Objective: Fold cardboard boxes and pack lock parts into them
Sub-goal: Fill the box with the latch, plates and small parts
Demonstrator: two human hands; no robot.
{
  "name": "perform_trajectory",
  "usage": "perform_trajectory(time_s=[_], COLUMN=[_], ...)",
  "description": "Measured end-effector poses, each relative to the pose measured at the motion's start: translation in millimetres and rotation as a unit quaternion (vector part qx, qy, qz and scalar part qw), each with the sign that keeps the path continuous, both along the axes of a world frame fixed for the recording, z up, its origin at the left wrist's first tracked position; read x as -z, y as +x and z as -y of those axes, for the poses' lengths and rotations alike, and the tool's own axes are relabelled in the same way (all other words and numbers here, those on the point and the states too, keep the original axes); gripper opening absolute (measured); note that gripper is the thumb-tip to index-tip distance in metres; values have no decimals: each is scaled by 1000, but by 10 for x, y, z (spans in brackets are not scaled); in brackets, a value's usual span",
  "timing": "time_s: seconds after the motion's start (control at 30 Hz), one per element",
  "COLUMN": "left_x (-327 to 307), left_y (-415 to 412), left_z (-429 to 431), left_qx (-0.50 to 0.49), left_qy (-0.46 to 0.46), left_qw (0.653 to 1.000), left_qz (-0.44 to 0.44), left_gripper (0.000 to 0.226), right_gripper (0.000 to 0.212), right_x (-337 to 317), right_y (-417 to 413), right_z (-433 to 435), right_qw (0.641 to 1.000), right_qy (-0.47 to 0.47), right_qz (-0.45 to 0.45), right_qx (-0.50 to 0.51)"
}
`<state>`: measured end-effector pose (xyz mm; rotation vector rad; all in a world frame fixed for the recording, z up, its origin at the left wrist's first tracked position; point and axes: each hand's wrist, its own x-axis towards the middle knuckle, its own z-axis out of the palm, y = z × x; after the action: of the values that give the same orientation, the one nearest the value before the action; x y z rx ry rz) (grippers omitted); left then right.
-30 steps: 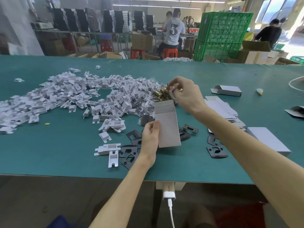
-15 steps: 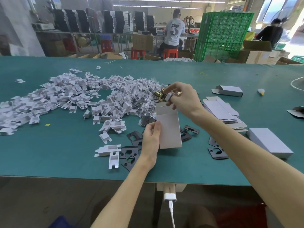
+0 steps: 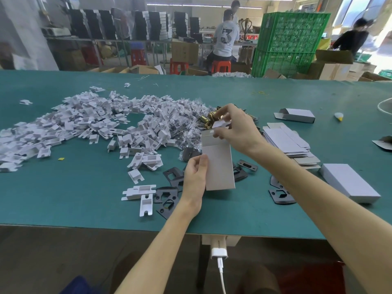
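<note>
Far left on the green table (image 3: 63, 198): a big heap of small white plastic inserts (image 3: 84, 126), with a few strays nearer you. Flat black metal strike plates (image 3: 167, 193) lie close to the near edge, beside and under your left hand (image 3: 196, 177). Left grip is curled, pinching the left edge of the tall grey cardboard box (image 3: 219, 164). The box sits mid-table over the plates, flap end far. Brass lock parts (image 3: 209, 120) sit just beyond it. Your right hand (image 3: 239, 130) is at that far end, grip pinching a small white folded piece (image 3: 220, 124). Further right: a stack of flat grey cardboard blanks (image 3: 286, 141), then a closed white box (image 3: 350, 183).
</note>
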<state>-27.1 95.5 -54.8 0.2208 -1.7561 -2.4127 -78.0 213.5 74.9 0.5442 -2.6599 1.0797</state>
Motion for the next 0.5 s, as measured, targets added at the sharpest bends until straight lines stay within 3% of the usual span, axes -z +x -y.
perform_trajectory(time_s=[0.07,0.2,0.33,0.5], left_x=[-6,-14,-14,-7], left_y=[10,19,18,21], left_z=[0,4,6,4], left_qx=[1,2,4,9], left_qy=[1,-3,-3,-4], left_qw=[1000,1000,1000,1000], left_qz=[-2,0,-2,-7], left_gripper=[45,45,42,42], right_gripper=[35,24,25,18], right_x=[13,-2,-13,-40], right_y=[1,-15,-28,-22], right_z=[-8,-38,-67,-53], right_qw=[999,974,974,973], right_qy=[21,195,213,211], right_qz=[-24,-113,-50,-60], right_qx=[-7,-25,-54,-74])
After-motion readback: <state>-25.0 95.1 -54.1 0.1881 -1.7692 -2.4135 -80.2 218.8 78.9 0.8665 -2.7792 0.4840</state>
